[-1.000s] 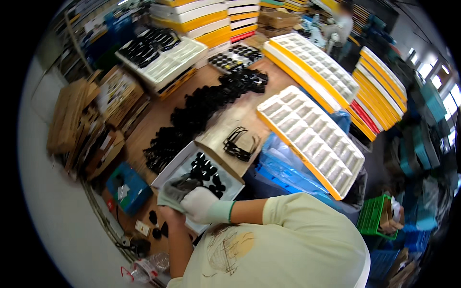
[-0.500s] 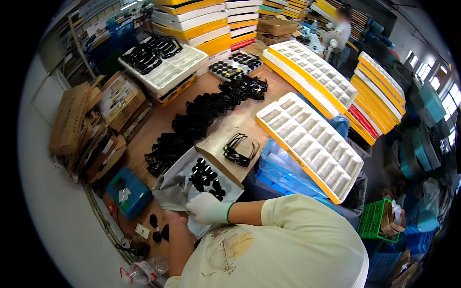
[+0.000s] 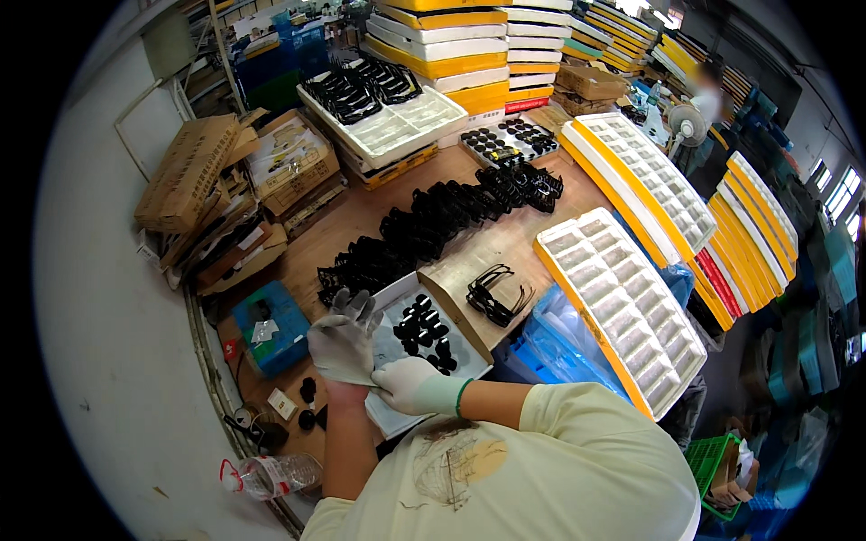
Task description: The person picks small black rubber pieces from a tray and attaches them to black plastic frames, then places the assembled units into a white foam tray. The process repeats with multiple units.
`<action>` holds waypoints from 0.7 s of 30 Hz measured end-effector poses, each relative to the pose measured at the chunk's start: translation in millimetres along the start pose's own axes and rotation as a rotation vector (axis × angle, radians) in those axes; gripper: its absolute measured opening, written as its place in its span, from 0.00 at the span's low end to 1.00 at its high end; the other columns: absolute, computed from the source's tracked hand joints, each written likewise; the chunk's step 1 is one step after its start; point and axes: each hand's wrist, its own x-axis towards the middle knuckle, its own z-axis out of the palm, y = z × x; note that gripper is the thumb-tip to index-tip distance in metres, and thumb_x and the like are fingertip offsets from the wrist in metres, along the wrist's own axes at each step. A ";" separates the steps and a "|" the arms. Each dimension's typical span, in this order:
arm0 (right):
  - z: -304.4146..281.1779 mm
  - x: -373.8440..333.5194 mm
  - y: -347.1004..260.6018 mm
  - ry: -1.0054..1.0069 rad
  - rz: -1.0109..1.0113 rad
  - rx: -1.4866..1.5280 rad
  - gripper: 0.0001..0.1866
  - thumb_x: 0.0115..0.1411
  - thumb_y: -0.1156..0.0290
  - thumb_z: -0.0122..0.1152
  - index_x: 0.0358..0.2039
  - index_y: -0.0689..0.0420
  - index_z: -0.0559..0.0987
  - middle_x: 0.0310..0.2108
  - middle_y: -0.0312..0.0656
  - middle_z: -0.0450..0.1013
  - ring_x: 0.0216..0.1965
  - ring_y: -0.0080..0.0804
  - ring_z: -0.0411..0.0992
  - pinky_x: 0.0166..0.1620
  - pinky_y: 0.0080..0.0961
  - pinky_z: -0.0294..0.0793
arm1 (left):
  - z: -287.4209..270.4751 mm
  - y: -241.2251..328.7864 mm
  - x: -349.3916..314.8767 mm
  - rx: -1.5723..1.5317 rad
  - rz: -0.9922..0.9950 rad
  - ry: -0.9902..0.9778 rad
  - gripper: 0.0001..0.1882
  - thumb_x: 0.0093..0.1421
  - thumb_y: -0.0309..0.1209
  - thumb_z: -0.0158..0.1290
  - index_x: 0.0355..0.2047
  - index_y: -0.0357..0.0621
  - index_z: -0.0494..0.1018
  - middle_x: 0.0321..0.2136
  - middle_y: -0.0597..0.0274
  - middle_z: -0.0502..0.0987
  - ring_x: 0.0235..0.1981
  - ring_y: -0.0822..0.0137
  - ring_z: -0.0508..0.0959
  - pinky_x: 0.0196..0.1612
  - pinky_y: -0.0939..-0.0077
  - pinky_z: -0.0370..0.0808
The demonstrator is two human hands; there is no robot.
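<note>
My left hand is upright with its fingers apart, wearing a greyish-white work glove. My right hand, in a white glove with a green-edged cuff, pinches the left glove near the wrist. Bare skin shows below that glove's edge. Just beyond my hands, a shallow cardboard box lined with pale sheeting holds several dark lenses. To its right on the table lies a small group of black eyeglasses. Behind the box runs a long row of black glasses frames.
At right stands a white compartment tray over a blue crate. Stacked trays rise at the back. Cardboard boxes, a blue box and a plastic bottle line the left. A person stands far off near a fan.
My left hand has risen and its gloved fingers have spread. The right hand still grips the left glove near the wrist. The whole view has shifted, with things now farther right.
</note>
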 end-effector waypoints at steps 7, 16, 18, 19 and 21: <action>-9.4 19.8 -16.2 0.030 0.042 0.017 0.16 0.65 0.59 0.49 0.34 0.60 0.77 0.33 0.53 0.77 0.38 0.56 0.76 0.44 0.49 0.75 | 24.9 29.0 7.8 0.132 0.360 0.011 0.14 0.69 0.34 0.43 0.45 0.37 0.73 0.55 0.44 0.72 0.52 0.56 0.77 0.58 0.58 0.76; -66.1 69.7 -38.7 0.696 -0.179 0.239 0.12 0.60 0.62 0.53 0.33 0.57 0.76 0.34 0.50 0.77 0.39 0.53 0.76 0.43 0.44 0.75 | 67.6 59.5 5.6 -0.291 0.143 -0.853 0.17 0.67 0.41 0.45 0.50 0.45 0.72 0.61 0.43 0.67 0.61 0.50 0.68 0.57 0.47 0.72; -35.0 94.9 -6.6 0.518 -0.217 0.430 0.10 0.58 0.63 0.55 0.32 0.57 0.77 0.33 0.49 0.77 0.39 0.52 0.76 0.43 0.42 0.75 | 93.3 56.6 12.6 -0.217 0.014 -0.968 0.25 0.62 0.39 0.47 0.60 0.49 0.67 0.64 0.42 0.64 0.59 0.49 0.69 0.59 0.49 0.70; -27.8 93.8 -7.5 0.406 -0.201 0.364 0.10 0.58 0.64 0.55 0.32 0.57 0.78 0.33 0.49 0.78 0.38 0.52 0.76 0.42 0.42 0.76 | 104.5 61.2 9.9 -0.143 -0.072 -0.984 0.31 0.59 0.37 0.48 0.64 0.51 0.64 0.65 0.42 0.63 0.55 0.50 0.72 0.60 0.53 0.70; -29.1 74.9 -26.9 0.162 -0.127 0.057 0.11 0.57 0.64 0.55 0.32 0.57 0.80 0.32 0.48 0.79 0.37 0.51 0.78 0.42 0.42 0.77 | 104.3 63.7 9.8 -0.111 -0.188 -0.887 0.38 0.56 0.38 0.49 0.68 0.48 0.56 0.64 0.43 0.63 0.55 0.46 0.71 0.59 0.51 0.70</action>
